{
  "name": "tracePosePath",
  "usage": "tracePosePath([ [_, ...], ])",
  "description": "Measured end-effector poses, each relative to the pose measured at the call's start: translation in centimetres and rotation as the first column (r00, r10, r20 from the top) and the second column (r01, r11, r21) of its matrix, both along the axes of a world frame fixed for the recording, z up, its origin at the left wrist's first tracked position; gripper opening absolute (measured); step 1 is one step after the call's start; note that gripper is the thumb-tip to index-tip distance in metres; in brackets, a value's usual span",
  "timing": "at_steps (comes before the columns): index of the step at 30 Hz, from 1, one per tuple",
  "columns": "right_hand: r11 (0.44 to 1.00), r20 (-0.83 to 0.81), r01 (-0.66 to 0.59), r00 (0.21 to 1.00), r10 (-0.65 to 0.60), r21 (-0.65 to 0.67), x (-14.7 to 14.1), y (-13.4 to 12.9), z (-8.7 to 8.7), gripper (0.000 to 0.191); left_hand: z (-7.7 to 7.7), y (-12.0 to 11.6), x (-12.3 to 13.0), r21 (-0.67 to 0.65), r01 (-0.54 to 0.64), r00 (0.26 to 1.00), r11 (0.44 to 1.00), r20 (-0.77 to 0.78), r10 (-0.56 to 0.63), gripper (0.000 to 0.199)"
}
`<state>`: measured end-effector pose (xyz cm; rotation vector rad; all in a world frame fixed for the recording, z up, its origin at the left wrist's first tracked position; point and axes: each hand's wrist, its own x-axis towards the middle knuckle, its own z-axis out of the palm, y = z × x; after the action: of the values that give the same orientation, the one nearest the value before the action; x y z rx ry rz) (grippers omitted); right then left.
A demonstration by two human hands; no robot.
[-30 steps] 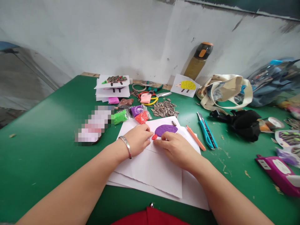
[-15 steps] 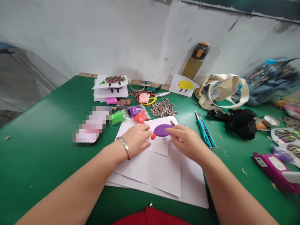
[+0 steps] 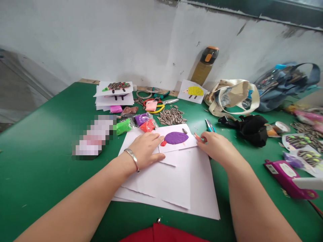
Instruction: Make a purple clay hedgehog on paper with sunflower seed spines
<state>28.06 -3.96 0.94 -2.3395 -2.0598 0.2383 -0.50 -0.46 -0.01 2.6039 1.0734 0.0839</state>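
Note:
A small white card [image 3: 186,146] lies on larger white sheets [image 3: 161,188]. It bears a flat purple clay oval [image 3: 176,137] with a red clay lump [image 3: 163,143] at its left end. One seed [image 3: 184,131] rests above the oval. My left hand [image 3: 145,149], a bracelet at its wrist, lies with fingers apart on the card's left edge and the sheets. At the card's right end, my right hand [image 3: 214,146] has thumb and fingers together around something small and orange-pink; what it is, I cannot make out.
Clay packets [image 3: 124,126], a seed pile [image 3: 172,116] and scissors [image 3: 170,101] lie behind the sheets. A cutter [image 3: 210,125] is beyond my right hand. Finished cards [image 3: 114,95] stand back left; a bottle [image 3: 205,66], bag [image 3: 237,97] and purple case [image 3: 289,179] are right.
My right hand has moved right, off the purple oval to the card's right end, and now covers part of the cutter. My left hand stays on the paper. The whole view has shifted slightly.

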Motion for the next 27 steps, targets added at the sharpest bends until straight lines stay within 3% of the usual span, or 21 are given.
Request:
tracePosePath([
  [3, 0.998, 0.035, -0.051, 0.998, 0.053, -0.047, 0.0, 0.2, -0.3, 0.041, 0.0, 0.0, 0.3, 0.041, -0.014, 1.000, 0.999, -0.006, 0.015, 0.054],
  [7, 0.998, 0.059, 0.002, 0.998, 0.002, -0.064, -0.4, 0.1, 0.2, 0.041, 0.2, 0.1, 0.4, 0.050, -0.005, 1.000, 0.999, -0.025, 0.007, 0.044],
  [12, 0.996, -0.080, -0.023, 0.996, 0.030, 0.087, -2.1, 0.1, 0.7, 0.021, 0.7, 0.4, -0.4, 0.030, 0.052, 0.998, 0.998, -0.027, -0.051, 0.036],
  [16, 0.985, -0.069, -0.117, 0.990, 0.127, 0.128, -4.1, 0.2, -0.2, 0.026, 0.9, 0.7, -0.9, 0.009, 0.088, 0.996, 0.996, -0.035, -0.088, 0.044],
  [19, 0.984, 0.002, -0.150, 0.989, 0.150, 0.101, -4.9, 0.4, -1.1, 0.026, 0.9, 0.7, -0.8, 0.001, 0.094, 0.995, 0.996, -0.032, -0.094, 0.038],
  [23, 0.985, -0.048, -0.149, 0.987, 0.154, 0.091, -4.8, 0.8, -1.7, 0.024, 0.9, 0.7, -0.6, 0.011, 0.088, 0.996, 0.996, -0.028, -0.088, 0.028],
  [27, 0.977, -0.096, -0.170, 0.978, 0.183, 0.128, -4.4, 0.9, -2.0, 0.026, 0.9, 0.7, -0.6, 0.018, 0.080, 0.997, 0.997, -0.016, -0.079, 0.031],
])
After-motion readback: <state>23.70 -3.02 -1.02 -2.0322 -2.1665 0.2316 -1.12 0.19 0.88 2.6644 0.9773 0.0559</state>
